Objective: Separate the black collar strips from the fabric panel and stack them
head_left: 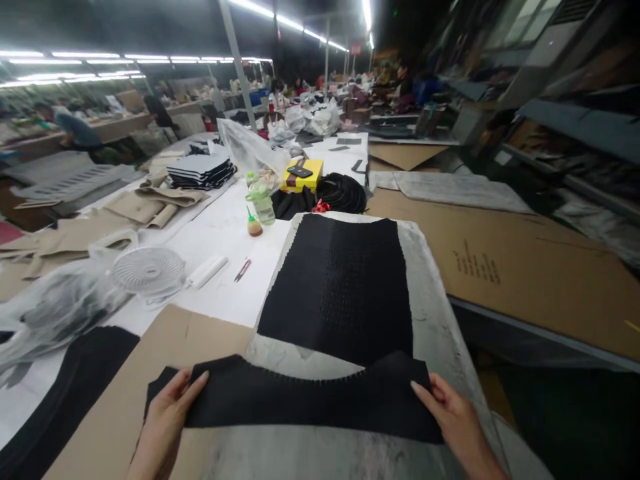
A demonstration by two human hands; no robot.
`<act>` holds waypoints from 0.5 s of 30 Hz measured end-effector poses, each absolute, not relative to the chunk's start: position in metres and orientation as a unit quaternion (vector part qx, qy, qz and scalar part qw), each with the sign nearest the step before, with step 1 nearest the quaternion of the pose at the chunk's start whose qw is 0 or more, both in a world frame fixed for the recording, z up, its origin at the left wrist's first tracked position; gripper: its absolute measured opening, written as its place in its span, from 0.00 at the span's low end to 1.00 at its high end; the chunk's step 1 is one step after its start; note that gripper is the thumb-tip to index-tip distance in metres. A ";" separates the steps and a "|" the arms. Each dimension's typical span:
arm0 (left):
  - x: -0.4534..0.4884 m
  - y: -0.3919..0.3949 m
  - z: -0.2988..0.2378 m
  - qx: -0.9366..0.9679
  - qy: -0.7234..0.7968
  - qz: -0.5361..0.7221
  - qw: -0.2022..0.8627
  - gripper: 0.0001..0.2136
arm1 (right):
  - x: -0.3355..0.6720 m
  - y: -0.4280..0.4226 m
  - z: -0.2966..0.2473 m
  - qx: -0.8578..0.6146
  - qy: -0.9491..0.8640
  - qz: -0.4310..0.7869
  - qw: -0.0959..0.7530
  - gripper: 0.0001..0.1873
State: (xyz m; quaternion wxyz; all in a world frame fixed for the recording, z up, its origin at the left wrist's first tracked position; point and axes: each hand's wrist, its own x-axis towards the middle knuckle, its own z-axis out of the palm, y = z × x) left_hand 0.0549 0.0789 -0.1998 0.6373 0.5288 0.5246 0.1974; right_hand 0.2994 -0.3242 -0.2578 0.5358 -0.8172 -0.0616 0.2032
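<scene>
My left hand [167, 410] grips the left end of a black fabric strip [310, 400], thumb on top. My right hand [450, 413] holds the strip's right end the same way. The strip lies across the near part of a grey-white padded board [430, 293]. Just beyond it, a larger black fabric panel [340, 287] with a punched pattern lies flat on the same board.
A small white fan [149, 271], a red-handled snipper [243, 269], a green bottle [261, 202], a yellow box [303, 175] and coiled black cord [343, 192] sit on the white table. Brown cardboard sheets [525, 267] lie to the right. Other people work at far tables.
</scene>
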 end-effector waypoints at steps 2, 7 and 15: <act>0.102 0.089 -0.207 0.559 0.484 0.193 0.645 0.25 | 0.317 -0.326 -0.265 -0.820 -0.042 0.188 0.538 0.21; 0.180 0.107 -0.254 0.644 0.428 0.152 0.616 0.23 | 0.348 -0.323 -0.301 -0.866 -0.011 0.121 0.485 0.22; 0.208 0.114 -0.291 0.690 0.437 0.141 0.559 0.20 | 0.360 -0.327 -0.342 -0.896 -0.004 0.137 0.423 0.24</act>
